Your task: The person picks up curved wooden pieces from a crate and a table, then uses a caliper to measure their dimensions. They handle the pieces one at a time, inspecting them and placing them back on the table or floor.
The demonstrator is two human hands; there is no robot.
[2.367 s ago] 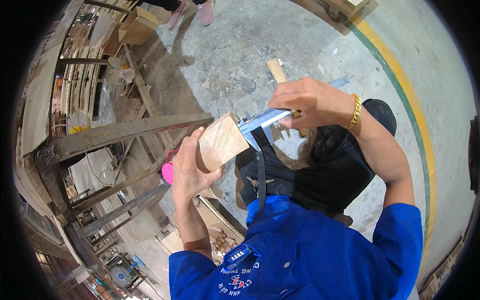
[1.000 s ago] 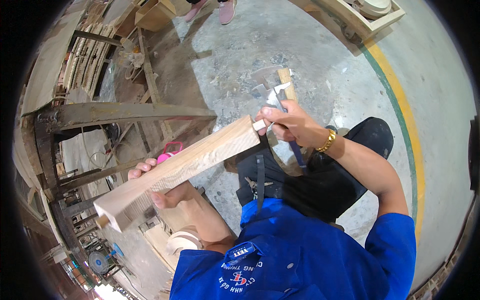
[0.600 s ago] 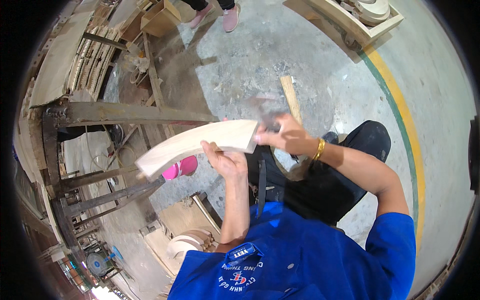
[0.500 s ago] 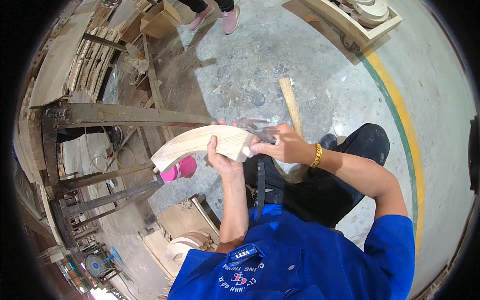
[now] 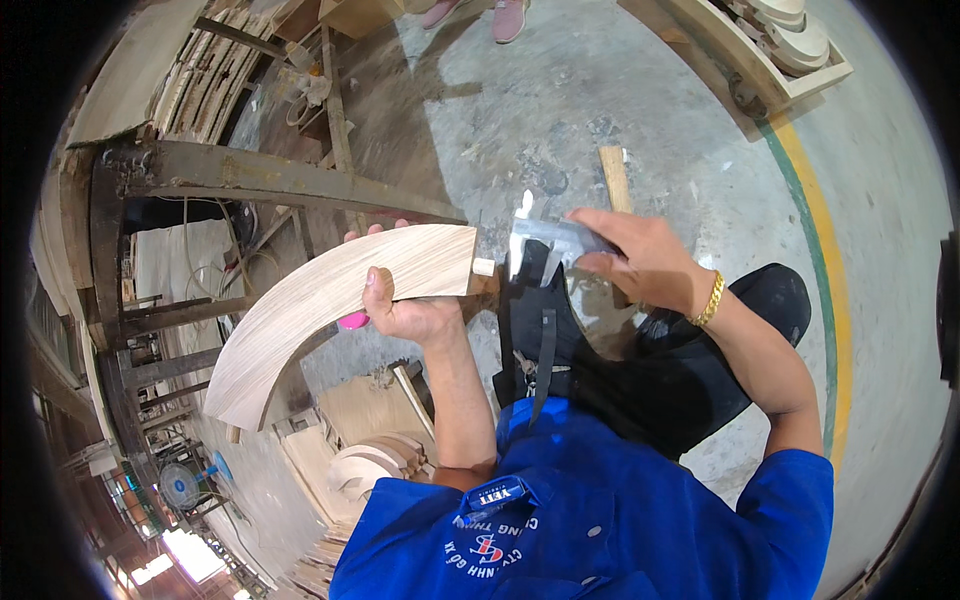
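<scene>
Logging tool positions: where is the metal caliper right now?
Head view, centre: the caliper is in the right hand, just right of the curved wooden piece.

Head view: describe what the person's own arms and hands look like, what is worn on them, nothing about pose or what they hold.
Both forearms are bare, with no gloves on the left hand or the right hand. A gold chain-link bracelet circles the right wrist. The short sleeves of a bright blue work shirt end above the elbows. No rings or watch can be made out.
</scene>
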